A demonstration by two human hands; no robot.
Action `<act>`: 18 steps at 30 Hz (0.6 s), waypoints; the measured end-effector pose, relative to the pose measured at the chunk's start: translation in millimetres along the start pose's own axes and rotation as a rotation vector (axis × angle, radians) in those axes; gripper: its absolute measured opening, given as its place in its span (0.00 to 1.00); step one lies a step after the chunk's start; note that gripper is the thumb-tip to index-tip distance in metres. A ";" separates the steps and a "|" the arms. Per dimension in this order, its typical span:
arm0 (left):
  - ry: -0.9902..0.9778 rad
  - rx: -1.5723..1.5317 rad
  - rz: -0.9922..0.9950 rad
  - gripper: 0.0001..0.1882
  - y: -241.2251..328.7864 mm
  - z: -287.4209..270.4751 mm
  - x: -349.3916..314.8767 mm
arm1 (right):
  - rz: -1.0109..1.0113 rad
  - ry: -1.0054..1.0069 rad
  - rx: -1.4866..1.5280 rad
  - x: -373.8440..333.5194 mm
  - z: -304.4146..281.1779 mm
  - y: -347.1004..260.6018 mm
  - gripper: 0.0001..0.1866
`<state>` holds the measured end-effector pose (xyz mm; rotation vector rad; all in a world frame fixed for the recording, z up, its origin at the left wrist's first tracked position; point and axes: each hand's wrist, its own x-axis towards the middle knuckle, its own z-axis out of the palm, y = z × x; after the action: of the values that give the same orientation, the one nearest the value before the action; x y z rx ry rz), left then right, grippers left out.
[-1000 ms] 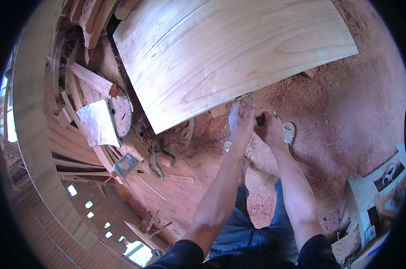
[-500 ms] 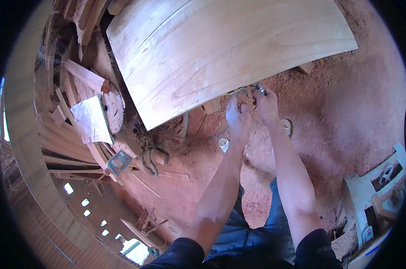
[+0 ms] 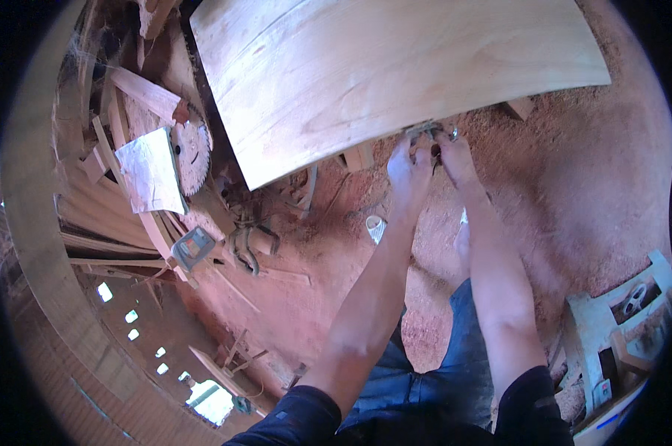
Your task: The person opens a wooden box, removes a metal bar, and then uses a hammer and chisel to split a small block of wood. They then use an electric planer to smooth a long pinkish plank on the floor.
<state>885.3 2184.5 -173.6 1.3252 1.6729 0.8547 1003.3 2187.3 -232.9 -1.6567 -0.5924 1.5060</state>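
Our hands have moved farther up to the near edge of the wooden panel since a second ago. Our left hand and right hand close together around a small metal clamp gripping that edge. A circular saw blade lies far left on sawdust-covered ground.

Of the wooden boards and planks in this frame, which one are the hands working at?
The big pale board across the top. Both the left hand and right hand meet at its near edge; the narrower planks lie stacked far off to the left.
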 end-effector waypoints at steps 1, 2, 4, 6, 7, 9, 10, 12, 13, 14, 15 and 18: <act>-0.060 -0.025 -0.079 0.15 -0.5 -2.5 -3.3 | 0.046 -0.043 -0.077 -10.9 -3.6 5.1 0.14; -0.099 -0.062 -0.144 0.13 0.2 -3.9 -7.4 | 0.011 -0.083 -0.129 -26.3 -8.4 9.7 0.14; -0.181 -0.089 -0.179 0.11 5.3 -4.6 -22.9 | -0.012 -0.146 -0.268 -55.5 -17.7 11.1 0.13; -0.173 -0.230 -0.129 0.10 16.4 -5.7 -39.2 | -0.265 -0.164 -0.248 -91.2 -19.9 9.0 0.12; -0.179 -0.388 -0.241 0.11 23.2 -8.1 -43.7 | -0.299 -0.117 -0.194 -103.0 -20.1 4.8 0.13; -0.207 -0.730 -0.408 0.12 39.5 -14.6 -48.3 | -0.239 -0.096 -0.114 -115.8 -16.8 -8.4 0.13; -0.224 -0.707 -0.474 0.13 47.9 -20.8 -47.8 | -0.229 -0.116 -0.101 -118.8 -16.3 -17.9 0.13; -0.257 -0.708 -0.524 0.15 66.6 -32.2 -41.9 | -0.253 -0.094 -0.162 -124.7 -12.7 -41.4 0.12; -0.240 -0.726 -0.480 0.15 77.7 -36.9 -38.8 | -0.275 -0.049 -0.235 -134.1 -5.9 -53.5 0.11; -0.213 -0.728 -0.476 0.16 89.3 -44.4 -37.0 | -0.287 -0.002 -0.311 -143.5 -0.8 -67.5 0.10; -0.186 -0.733 -0.474 0.16 102.7 -52.2 -38.0 | -0.308 -0.045 -0.294 -149.8 -1.3 -85.0 0.09; -0.174 -0.571 -0.443 0.16 150.3 -82.2 -42.2 | -0.411 -0.069 -0.245 -166.8 -12.1 -149.9 0.04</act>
<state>879.4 2174.2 2.4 0.5919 1.3661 0.8339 1010.5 2138.6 -13.8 -1.5436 -1.1184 1.2275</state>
